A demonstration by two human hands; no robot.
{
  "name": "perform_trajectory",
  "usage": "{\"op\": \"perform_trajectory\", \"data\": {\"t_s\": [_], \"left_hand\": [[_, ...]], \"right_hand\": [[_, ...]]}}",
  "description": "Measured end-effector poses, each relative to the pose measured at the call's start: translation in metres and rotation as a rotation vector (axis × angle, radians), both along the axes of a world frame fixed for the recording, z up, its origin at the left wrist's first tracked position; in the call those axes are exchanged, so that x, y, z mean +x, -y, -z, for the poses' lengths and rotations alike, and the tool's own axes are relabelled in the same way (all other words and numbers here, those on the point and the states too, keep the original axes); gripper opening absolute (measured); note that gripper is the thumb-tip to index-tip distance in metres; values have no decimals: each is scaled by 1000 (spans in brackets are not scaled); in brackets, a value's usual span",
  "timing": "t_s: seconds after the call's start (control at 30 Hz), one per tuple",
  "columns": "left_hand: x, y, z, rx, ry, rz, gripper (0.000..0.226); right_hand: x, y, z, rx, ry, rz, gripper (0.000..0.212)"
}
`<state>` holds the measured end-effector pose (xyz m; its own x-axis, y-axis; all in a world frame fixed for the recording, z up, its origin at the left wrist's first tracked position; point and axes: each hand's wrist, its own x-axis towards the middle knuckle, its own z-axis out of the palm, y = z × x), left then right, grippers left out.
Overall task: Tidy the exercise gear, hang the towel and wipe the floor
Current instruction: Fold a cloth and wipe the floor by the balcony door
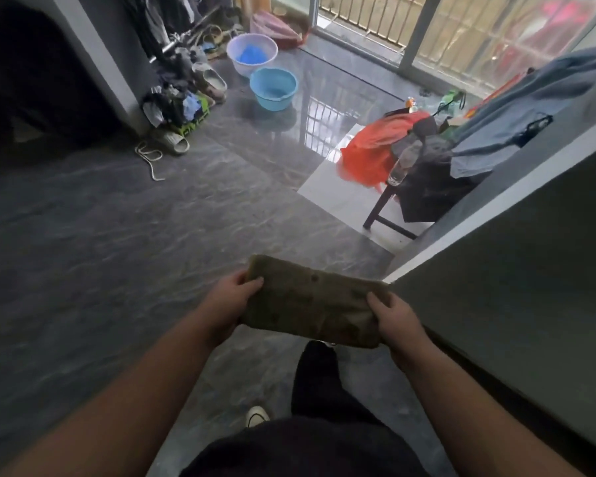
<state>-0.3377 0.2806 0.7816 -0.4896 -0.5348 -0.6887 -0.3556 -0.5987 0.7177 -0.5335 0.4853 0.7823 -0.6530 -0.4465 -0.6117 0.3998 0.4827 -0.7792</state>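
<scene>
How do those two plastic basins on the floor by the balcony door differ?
The white basin is pale and translucent with something bright blue inside; the blue basin is solid light blue and looks empty. The white one sits farther back, nearer the balcony door; the blue one is closer. Both are round, upright and on the floor.

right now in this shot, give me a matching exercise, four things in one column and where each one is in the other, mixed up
Things:
1. folded brown towel
2. blue basin
3. clear bottle
4. white rope

Places:
A. on the floor beside the grey slipper
B. on the stool next to the orange cloth
C. held between the left hand and right hand
D. on the floor in front of the white basin

Pairs: 1-C, 2-D, 3-B, 4-A
</scene>
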Motion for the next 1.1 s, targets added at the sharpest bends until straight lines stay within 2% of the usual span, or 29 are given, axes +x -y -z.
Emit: {"op": "perform_trajectory", "data": {"t_s": [0.2, 0.4, 0.5, 0.73, 0.93, 1.1], "left_hand": [[-78, 65, 20, -20, 96, -59, 17], [-128, 133, 34, 60, 136, -112, 18], [-148, 168, 41, 113, 130, -98, 22], [-186, 268, 85, 122, 157, 172, 24], [-223, 340, 150, 205, 198, 401, 27], [-254, 361, 216, 110, 272, 590, 28]], "right_hand": [[-80, 71, 36, 92, 120, -110, 22], [-120, 141, 53, 41, 317, -64, 20], [-131, 169, 57, 54, 357, -55, 27], [-143, 233, 76, 101, 227, 179, 21], [-130, 285, 129, 168, 214, 524, 19], [-114, 304, 202, 292, 177, 542, 16]]}}
